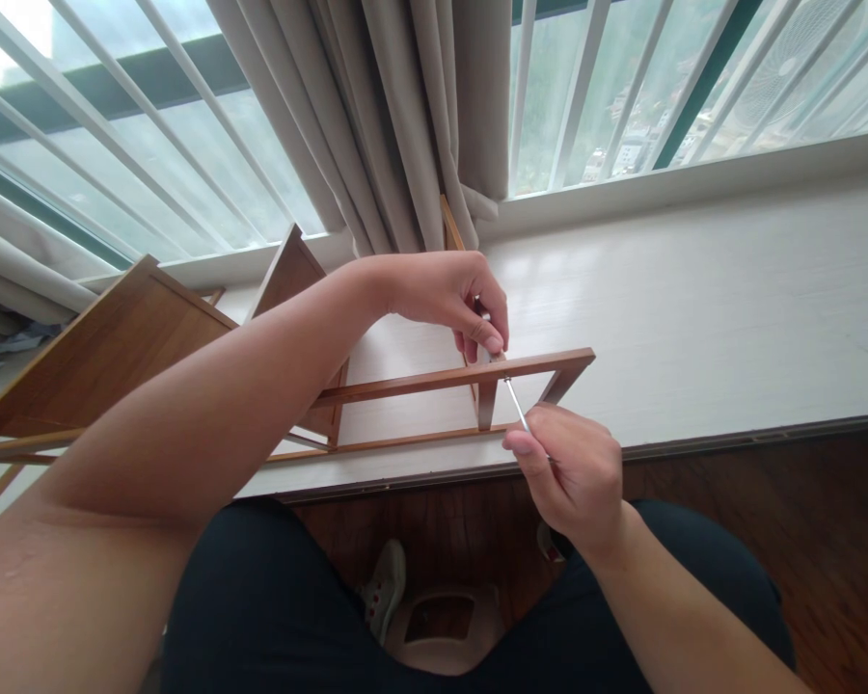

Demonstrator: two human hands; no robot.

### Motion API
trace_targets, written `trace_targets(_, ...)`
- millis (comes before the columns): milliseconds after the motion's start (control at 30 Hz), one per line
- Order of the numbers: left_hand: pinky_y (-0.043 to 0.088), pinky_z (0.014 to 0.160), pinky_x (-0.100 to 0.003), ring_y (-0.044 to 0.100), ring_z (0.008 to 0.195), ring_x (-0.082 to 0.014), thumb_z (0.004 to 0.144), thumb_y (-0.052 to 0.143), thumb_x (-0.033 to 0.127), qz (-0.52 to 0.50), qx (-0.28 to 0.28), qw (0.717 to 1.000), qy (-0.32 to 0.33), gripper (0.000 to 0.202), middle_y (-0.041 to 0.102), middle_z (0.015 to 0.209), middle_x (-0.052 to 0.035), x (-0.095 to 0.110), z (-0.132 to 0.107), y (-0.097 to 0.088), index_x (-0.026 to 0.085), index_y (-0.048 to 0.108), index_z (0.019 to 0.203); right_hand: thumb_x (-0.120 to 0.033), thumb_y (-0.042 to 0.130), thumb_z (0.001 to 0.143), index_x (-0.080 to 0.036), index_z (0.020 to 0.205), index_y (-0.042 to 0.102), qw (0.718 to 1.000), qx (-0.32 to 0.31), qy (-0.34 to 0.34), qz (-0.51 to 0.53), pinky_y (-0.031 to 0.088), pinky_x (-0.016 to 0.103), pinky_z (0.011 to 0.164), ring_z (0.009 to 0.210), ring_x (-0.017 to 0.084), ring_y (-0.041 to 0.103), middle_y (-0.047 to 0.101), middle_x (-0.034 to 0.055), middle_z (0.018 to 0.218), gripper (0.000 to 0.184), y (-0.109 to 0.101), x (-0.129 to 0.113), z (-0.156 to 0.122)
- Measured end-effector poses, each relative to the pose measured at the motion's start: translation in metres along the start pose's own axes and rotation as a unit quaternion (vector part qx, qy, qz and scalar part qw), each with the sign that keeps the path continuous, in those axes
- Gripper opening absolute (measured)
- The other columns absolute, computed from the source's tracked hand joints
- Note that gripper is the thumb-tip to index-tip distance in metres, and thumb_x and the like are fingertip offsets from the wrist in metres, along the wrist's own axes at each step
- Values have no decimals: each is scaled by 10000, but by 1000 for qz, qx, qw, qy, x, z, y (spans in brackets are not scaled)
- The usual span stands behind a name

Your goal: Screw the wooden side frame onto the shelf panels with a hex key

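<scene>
My right hand (575, 477) is closed around a thin metal driver (518, 405); its grip is hidden in the fingers. The shaft slants up to the left, with its tip at the near side of a brown wooden rail (420, 380). On the far side of that rail, opposite the tip, the fingers of my left hand (474, 304) are pinched together. What they hold is mostly hidden, with only a small pale bit showing beside the thumb. The rail belongs to a slim wooden frame whose short crosspiece (487, 405) stands under my left hand.
Brown wooden panels (116, 337) joined to the frame lean at the left. All this rests on a white window ledge (694, 289). Grey curtains (376, 116) hang behind, between barred windows. Below the ledge are my knees and a small stool (441, 655) on the dark wood floor.
</scene>
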State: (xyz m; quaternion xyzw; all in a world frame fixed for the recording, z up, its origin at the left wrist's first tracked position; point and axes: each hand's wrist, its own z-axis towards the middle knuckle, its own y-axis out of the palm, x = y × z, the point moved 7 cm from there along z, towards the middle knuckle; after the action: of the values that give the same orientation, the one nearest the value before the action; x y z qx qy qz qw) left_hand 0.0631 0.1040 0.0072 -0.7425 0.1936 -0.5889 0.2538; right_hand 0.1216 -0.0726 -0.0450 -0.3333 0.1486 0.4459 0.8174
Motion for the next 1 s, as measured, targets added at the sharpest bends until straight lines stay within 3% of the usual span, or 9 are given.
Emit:
trace_targets(200,561,792,-242,730,741,-145,732,864,419,-15,-12,1000,-11,218,783,816,-24,-1,0,2,251,844,871,-167,526,1021,-197,717,525,1000,-2,1,-3,271,315,563,566,132,388,422,-17,611,305,0,0,0)
trace_targets(433,563,793,-241,734,760,-149,780,827,408,32,-12,999,5,201,782,817,-25,0,0,1,253,845,907,-154,481,1030,-190,716,574,998,0,38,42,354,299,558,567,135,501,557,13,620,329,4,5,-4)
trace_targets(767,563,796,-254,731,747,-151,749,854,394,23,2,1000,-12,189,780,823,-23,-1,0,0,257,844,879,-146,490,1023,-141,858,712,998,-6,43,54,366,295,553,559,136,509,536,4,603,277,6,5,-5)
trace_targets(1000,559,766,-224,735,762,-135,820,792,405,28,-32,999,-1,194,792,869,-20,-3,-1,3,275,839,955,-201,416,1067,-134,1019,776,977,-44,112,177,465,282,629,647,132,604,625,14,681,370,19,14,-10)
